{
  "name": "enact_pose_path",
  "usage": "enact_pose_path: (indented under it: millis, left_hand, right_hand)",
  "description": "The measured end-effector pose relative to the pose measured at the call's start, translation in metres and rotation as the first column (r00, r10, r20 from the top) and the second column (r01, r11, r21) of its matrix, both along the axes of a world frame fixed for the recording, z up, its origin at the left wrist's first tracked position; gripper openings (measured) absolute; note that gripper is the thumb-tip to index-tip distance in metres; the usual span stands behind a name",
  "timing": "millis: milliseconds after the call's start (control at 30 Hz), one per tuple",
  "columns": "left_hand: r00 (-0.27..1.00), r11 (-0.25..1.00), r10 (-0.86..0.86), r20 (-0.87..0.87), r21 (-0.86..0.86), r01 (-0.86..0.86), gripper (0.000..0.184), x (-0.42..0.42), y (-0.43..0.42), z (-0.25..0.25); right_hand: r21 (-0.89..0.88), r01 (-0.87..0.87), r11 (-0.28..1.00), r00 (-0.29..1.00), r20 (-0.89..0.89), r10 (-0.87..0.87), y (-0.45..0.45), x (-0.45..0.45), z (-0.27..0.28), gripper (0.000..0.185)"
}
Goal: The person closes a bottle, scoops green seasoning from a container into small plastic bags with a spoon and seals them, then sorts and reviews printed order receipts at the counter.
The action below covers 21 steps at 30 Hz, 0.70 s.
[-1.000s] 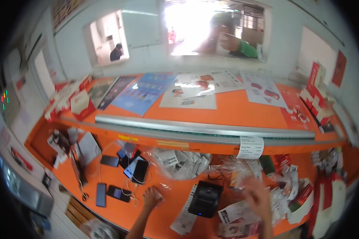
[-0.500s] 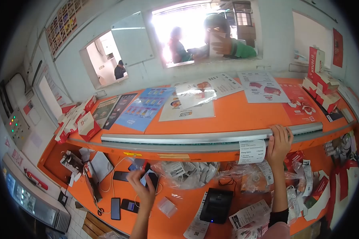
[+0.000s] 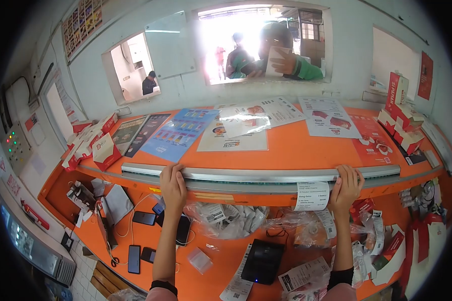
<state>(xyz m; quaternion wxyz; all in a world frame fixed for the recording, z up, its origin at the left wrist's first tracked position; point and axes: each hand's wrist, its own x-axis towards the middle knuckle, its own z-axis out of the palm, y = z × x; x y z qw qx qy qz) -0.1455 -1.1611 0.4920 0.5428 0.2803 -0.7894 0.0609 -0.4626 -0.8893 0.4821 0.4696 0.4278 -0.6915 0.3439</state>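
Head view, the only feed I had. The rail [image 3: 256, 174] ran along the front edge of the shelf [image 3: 286, 150], above the worktop [image 3: 193, 286]. My left hand [image 3: 173, 183] lay near its left end, my right hand [image 3: 347, 185] toward its right. On both, the fingers sat close together, bent over the rail; I could not tell whether they gripped it or only rested.

Risks, as I judged them. The receipt [image 3: 311, 196] hung from the rail just beside the right hand; contact was unclear to me. A leftward slide of that hand could crease it or pull it free. Lowering the left forearm could catch the cable [image 3: 116, 232] and drag a phone [image 3: 134, 259]. On the right, a dropping elbow could snag the loose plastic [image 3: 311, 231] or knock the printer [image 3: 262, 261] and tear its paper strip [image 3: 237, 283].

Edges and room: I noted a bare orange band on the shelf between the rail and the sheets [image 3: 233, 143]. Below, the best gap lay around the packet [image 3: 200, 260], between left forearm and strip. The bag [image 3: 236, 218] sat under the shelf lip, narrowing the reach there.
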Motion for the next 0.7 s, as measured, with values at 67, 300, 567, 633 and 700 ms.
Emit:
enact_pose_path:
  millis: [67,300,567,633,700]
  left_hand:
    - [1.000,1.000,0.005,-0.007,-0.016,-0.005,0.025,-0.001,-0.001,-0.001]
    - [0.999,0.996,0.021,-0.048,-0.091,-0.025,0.025,-0.005,-0.005,-0.003]
    - [1.000,0.999,0.016,-0.023,-0.050,-0.018,0.028,-0.005,-0.008,-0.006]
    - [0.999,1.000,0.005,0.044,-0.012,-0.004,0.025,0.000,-0.007,-0.002]
    - [0.994,0.998,-0.050,0.097,-0.024,0.053,0.021,0.007,-0.005,0.011]
  right_hand:
    - [-0.001,-0.003,1.000,1.000,-0.004,0.003,0.000,0.000,0.001,0.026]
    - [-0.017,0.001,1.000,1.000,-0.002,-0.001,-0.001,0.002,0.001,0.025]
    - [0.029,-0.004,1.000,1.000,0.027,0.004,0.003,0.004,0.006,0.026]
    - [0.073,-0.029,0.997,0.999,0.047,0.025,0.009,0.004,0.008,0.025]
    - [0.126,-0.083,0.989,0.995,0.068,0.075,0.024,0.003,0.017,0.025]
